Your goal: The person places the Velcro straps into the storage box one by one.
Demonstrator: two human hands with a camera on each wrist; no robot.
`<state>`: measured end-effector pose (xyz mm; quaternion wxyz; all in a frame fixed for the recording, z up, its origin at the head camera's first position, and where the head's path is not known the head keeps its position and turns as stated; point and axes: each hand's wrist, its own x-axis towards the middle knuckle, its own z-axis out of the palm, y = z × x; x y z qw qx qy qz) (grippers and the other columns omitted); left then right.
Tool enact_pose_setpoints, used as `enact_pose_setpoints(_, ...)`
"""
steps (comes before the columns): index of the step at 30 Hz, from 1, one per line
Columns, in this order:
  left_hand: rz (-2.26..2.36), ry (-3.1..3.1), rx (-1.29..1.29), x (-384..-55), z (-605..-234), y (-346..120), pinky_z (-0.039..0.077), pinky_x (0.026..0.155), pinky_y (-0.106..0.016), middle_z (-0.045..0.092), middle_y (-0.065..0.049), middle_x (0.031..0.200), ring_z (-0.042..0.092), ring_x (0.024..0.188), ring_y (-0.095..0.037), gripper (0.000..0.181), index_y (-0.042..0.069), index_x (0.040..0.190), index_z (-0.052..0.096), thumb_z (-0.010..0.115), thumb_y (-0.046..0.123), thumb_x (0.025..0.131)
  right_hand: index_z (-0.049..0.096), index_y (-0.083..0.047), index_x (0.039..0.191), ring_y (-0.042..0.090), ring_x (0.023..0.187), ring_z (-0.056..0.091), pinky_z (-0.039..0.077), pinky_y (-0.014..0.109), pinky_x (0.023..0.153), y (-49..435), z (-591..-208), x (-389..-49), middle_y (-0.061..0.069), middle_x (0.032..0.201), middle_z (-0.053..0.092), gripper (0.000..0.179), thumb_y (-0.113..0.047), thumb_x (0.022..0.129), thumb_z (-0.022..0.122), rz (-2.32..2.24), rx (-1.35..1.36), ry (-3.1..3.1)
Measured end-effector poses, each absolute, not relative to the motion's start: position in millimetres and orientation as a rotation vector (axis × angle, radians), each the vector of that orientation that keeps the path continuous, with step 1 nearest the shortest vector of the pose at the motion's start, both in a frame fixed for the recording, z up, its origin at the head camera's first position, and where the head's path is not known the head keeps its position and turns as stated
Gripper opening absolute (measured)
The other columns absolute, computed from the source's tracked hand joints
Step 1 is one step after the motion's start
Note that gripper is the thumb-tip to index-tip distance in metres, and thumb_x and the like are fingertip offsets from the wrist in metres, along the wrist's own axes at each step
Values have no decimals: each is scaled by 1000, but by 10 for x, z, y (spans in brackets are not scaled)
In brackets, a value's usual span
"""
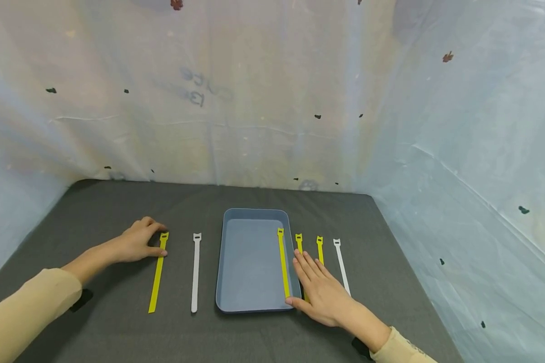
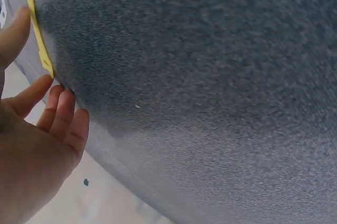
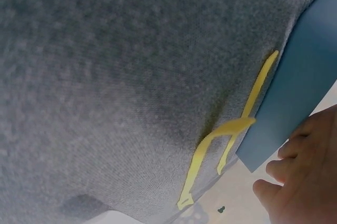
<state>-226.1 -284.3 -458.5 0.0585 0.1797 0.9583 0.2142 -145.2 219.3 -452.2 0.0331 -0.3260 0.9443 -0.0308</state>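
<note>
My left hand (image 1: 141, 241) is at a yellow hook-and-loop cable tie (image 1: 156, 282) lying on the cloth. Its index fingertip touches the slotted head and its thumb touches the strap's side. My right hand (image 1: 322, 292) reaches over the right wall of a blue-grey tray (image 1: 250, 267), fingers straight and together. Inside the tray, along that wall, lies a yellow tie (image 1: 283, 264), its lower end right at my thumb. Two more yellow ties, one by the tray (image 1: 298, 239) and one farther right (image 1: 320, 247), are partly hidden under the hand. In the right wrist view, one tie (image 3: 195, 166) bends upward.
A white cable tie (image 1: 196, 277) lies between the left yellow tie and the tray. Another white tie (image 1: 342, 264) is right of the yellow ones. Dark grey cloth (image 1: 141, 338) covers the table, with pale plastic sheeting (image 1: 254, 126) standing behind and at both sides.
</note>
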Motion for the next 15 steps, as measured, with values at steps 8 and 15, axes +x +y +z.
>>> enact_pose_setpoints(8, 681, 2902, 539, -2255, -4627, -2863, 44, 89, -67, 50, -30, 131, 48, 119, -53, 69, -3, 133, 63, 86, 41, 86, 28, 3, 162, 35, 159, 15, 22, 53, 126, 2192, -4520, -1448, 16, 173, 14, 93, -70, 104, 36, -97, -1001, 2907)
enact_pose_setpoints(15, 698, 2920, 544, -2252, -4627, -2849, 44, 90, -68, 51, -31, 129, 49, 118, -52, 66, -6, 128, 63, 88, 37, 84, 28, 2, 162, 34, 159, 15, 22, 53, 126, 2195, -4524, -1452, 15, 173, 13, 93, -70, 104, 36, -101, -994, 2903)
